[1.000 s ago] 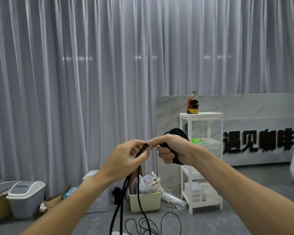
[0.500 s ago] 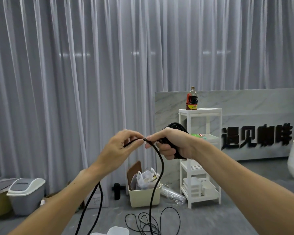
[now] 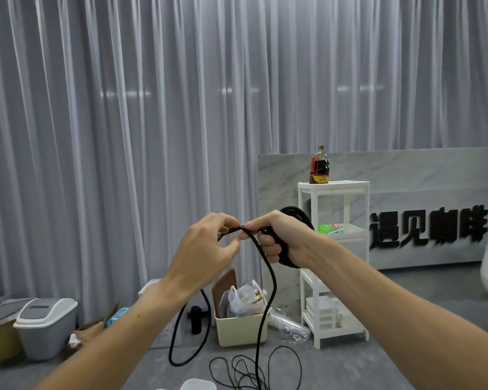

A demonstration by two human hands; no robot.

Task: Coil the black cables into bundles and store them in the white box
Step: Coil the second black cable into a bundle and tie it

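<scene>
My right hand point(image 3: 276, 237) grips a coiled bundle of black cable point(image 3: 296, 213) at chest height, its fingers curled through the loops. My left hand point(image 3: 209, 246) pinches the same cable just left of it, fingertips almost touching the right thumb. From the pinch a free length of cable point(image 3: 271, 294) hangs down to the floor, and a second loop point(image 3: 192, 347) droops under my left forearm. More thin black cable point(image 3: 254, 370) lies tangled on the grey floor below. A white rounded edge point(image 3: 197, 385) shows at the bottom of the frame; whether it is the box I cannot tell.
A cream bin point(image 3: 240, 325) stuffed with bags stands on the floor ahead. A white shelf rack point(image 3: 334, 263) with a dark sauce bottle point(image 3: 319, 166) on top is to its right. A grey lidded bin point(image 3: 45, 327) and cardboard sit left. Curtains hang behind.
My left hand has slid closer to the right hand, and the loop hanging under my left forearm has risen and shortened. The bundle stays in my right hand.
</scene>
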